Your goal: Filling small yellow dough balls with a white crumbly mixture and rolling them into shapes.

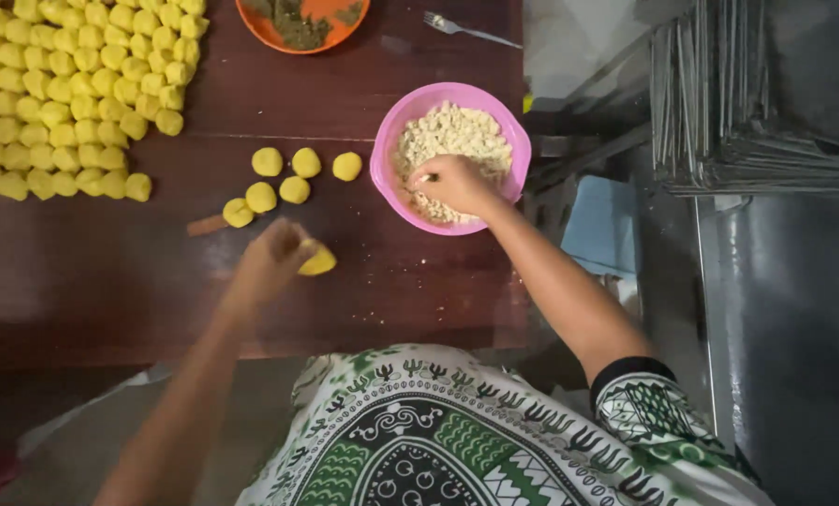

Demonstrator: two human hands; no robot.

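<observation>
Landmark: pink bowl (387, 141), round, on the dark wooden tabletop (110, 272); all places below are given from it.
Bowl contents: pale crumbly filling (457, 131), heaped across most of the inside.
Right hand (455, 183): over the near rim of the pink bowl, knuckles up, fingertips down in the filling. Grip pressed together on a small utensil, only a thin dark tip showing; its kind cannot be told.
Left hand (274, 258): left of and nearer than the pink bowl, just above the tabletop, somewhat blurred. Grip pinched on a yellow dough piece (318, 262), which sticks out on the bowl side of the fingers.
Loose dough balls (294, 189): six, yellow, in a small cluster just left of the pink bowl, between it and the left hand.
Wooden stick (206, 225): short, brown, lying at the far-left end of that cluster, touching the outermost ball.
Packed dough balls (73, 89): many, yellow, in tight rows, well left of the pink bowl at the far-left corner.
Orange plate (260, 36): beyond the pink bowl and left, with dark greenish bits on it.
Fork (457, 28): metal, beyond the pink bowl near the far tabletop edge.
Metal racks (766, 103): stacked, right of the pink bowl, off the tabletop.
</observation>
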